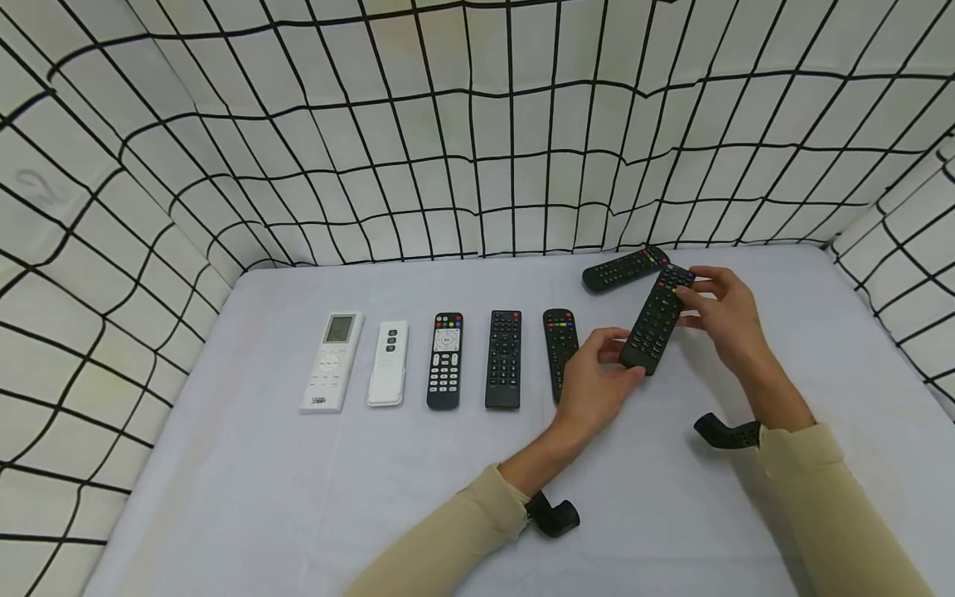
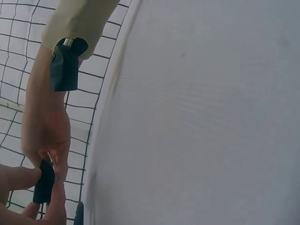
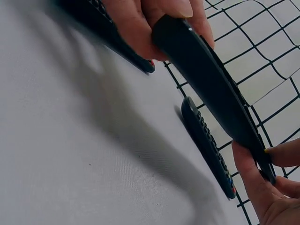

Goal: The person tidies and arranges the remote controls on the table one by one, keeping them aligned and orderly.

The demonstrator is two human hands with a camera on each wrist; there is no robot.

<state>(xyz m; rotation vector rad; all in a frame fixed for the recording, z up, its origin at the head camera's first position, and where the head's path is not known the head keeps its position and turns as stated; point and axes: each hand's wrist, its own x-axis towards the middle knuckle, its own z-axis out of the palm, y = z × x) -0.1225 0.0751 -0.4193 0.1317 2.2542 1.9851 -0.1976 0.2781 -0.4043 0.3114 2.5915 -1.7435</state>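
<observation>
A black remote control (image 1: 656,322) with small coloured buttons is held above the table between both hands, tilted with its top toward the right. My left hand (image 1: 597,385) pinches its lower end, and my right hand (image 1: 722,313) grips its upper end with the thumb on the front. In the right wrist view the remote's smooth edge (image 3: 206,89) shows, raised off the white surface. Part of a black remote (image 1: 559,340) in the row is hidden behind my left hand. Behind the held one, another black remote (image 1: 622,269) lies slanted on the table.
To the left, a row holds a white remote with a screen (image 1: 328,365), a slim white remote (image 1: 388,365), a black remote with white keys (image 1: 445,361) and a plain black remote (image 1: 505,361). Black netting (image 1: 477,157) over white walls borders the white table (image 1: 246,497).
</observation>
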